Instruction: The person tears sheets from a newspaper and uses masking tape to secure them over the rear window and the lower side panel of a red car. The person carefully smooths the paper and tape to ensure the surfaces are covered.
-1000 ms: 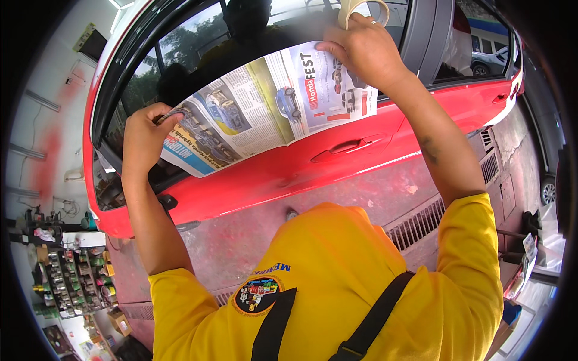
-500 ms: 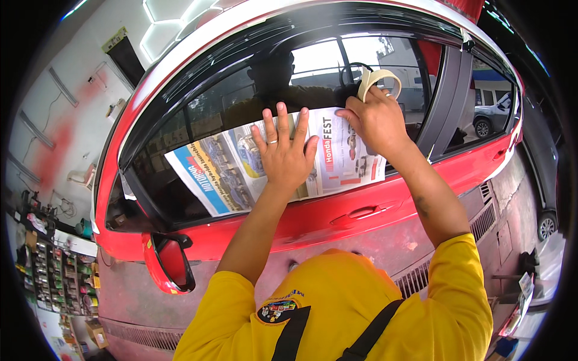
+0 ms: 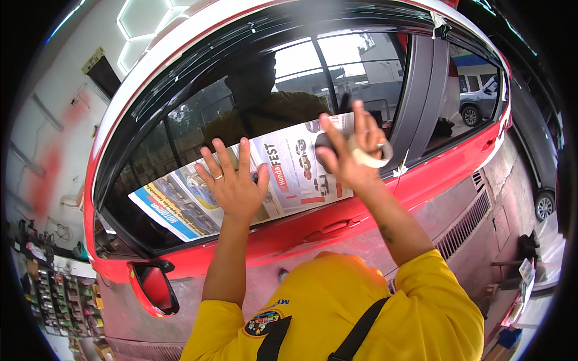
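Observation:
A sheet of printed newspaper (image 3: 289, 159) lies along the lower part of the dark side window (image 3: 192, 114) of a red car. My left hand (image 3: 235, 186) lies spread on the middle of the paper, fingertips around its upper edge. Over its right end is my right hand (image 3: 349, 156), blurred, with fingers stretched and apart. A roll of cream masking tape (image 3: 368, 160) hangs on the fingers of that hand. Whether tape runs from the roll to the paper cannot be made out. My right palm and wrist hide the paper's lower right corner.
Below the window runs the red door panel with its handle (image 3: 337, 229). A red side mirror (image 3: 154, 287) juts out at lower left. Bits of tape (image 3: 400, 171) stick near the door pillar (image 3: 416, 96). Shelves with bottles (image 3: 63, 298) stand at far left; a floor grate (image 3: 462, 222) lies right.
My right hand has gone from gripping at the paper's upper right edge to stretched fingers over its right end, the tape roll now lower. The whole view has shifted somewhat.

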A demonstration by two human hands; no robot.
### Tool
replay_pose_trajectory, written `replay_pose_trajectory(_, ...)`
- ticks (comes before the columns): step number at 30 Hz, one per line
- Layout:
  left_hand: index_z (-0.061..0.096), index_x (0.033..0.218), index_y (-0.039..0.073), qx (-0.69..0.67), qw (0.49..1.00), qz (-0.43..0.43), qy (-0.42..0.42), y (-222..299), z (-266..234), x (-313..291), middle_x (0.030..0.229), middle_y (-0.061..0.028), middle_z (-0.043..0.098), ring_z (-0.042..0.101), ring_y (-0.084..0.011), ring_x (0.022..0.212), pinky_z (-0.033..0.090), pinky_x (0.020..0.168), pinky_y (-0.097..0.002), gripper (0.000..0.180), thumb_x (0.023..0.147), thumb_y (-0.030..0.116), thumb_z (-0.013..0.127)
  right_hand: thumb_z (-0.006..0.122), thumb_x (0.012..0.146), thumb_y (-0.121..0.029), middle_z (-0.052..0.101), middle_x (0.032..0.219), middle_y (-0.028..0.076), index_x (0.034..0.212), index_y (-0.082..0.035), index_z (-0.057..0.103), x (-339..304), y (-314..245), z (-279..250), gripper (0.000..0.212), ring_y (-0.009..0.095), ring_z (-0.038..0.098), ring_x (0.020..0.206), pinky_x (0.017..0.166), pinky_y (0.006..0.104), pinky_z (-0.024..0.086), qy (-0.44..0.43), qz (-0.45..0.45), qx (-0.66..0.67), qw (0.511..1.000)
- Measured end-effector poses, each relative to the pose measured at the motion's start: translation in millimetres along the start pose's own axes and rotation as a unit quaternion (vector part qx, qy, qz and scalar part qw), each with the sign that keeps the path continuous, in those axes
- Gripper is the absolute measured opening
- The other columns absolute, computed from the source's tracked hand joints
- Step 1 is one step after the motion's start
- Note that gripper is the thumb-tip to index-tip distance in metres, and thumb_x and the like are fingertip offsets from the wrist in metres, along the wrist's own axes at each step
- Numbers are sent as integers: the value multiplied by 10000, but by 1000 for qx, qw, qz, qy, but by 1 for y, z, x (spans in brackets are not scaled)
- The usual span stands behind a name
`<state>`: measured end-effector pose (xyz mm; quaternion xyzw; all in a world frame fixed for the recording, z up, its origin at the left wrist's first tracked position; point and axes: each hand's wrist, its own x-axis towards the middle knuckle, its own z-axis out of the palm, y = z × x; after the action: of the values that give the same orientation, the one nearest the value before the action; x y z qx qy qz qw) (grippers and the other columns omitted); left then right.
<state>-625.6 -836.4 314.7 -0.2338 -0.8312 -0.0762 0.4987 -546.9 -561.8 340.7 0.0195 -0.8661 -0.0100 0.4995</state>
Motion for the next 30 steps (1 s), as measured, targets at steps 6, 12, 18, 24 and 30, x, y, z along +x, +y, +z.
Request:
replay_pose_trajectory(6, 451, 1655, 240, -13, 1000, 1, -11, -13, -4, -7, 1775, -259, 163, 109, -519, 1631, 59, 1260, -729, 835, 911, 521, 705, 736, 970, -378, 455, 1567, 356, 1497, -172, 620, 4, 43, -20, 578, 405, 550, 1270, 1057, 530, 413, 59, 12, 39, 997)
replay_pose_trajectory(12, 455, 1652, 278, -63, 998, -21, -14, 3, -4, 2, 1756, -270, 213, 121, -521, 1628, 81, 1242, -742, 777, 945, 516, 668, 669, 981, -45, 676, 1012, 219, 1420, 1, 453, 34, -40, 0, 492, 336, 685, 878, 842, 465, 542, 83, -270, 337, 898)
replay_pose_trajectory(18, 394, 1681, 195, -81, 995, -45, -25, -8, -10, -8, 1769, -262, 178, 84, -509, 1637, 81, 1257, -715, 821, 971, 537, 623, 755, 937, -114, 772, 1096, 121, 1145, -67, 656, 111, -99, 34, 235, 294, 728, 1078, 1189, 524, 383, 66, -305, 341, 887)
replay_pose_trajectory(24, 331, 1697, 129, -14, 986, -165, 12, -147, -48, -51, 1773, -284, 118, 85, -510, 1636, 64, 1276, -681, 849, 991, 493, 632, 785, 900, -157, 698, 836, 56, 968, -71, 726, 115, -94, 21, 125, 257, 664, 849, 1179, 521, 406, 78, -316, 376, 867)
replay_pose_trajectory(30, 591, 1515, 37, -93, 978, -159, 98, -100, -97, 3, 1597, -240, 493, 450, -424, 1483, 298, 1240, -543, 591, 987, 263, 727, 771, 910, -194, 665, 800, 33, 953, -81, 751, 115, -90, 22, 122, 240, 614, 842, 1166, 511, 394, 84, -309, 370, 872)
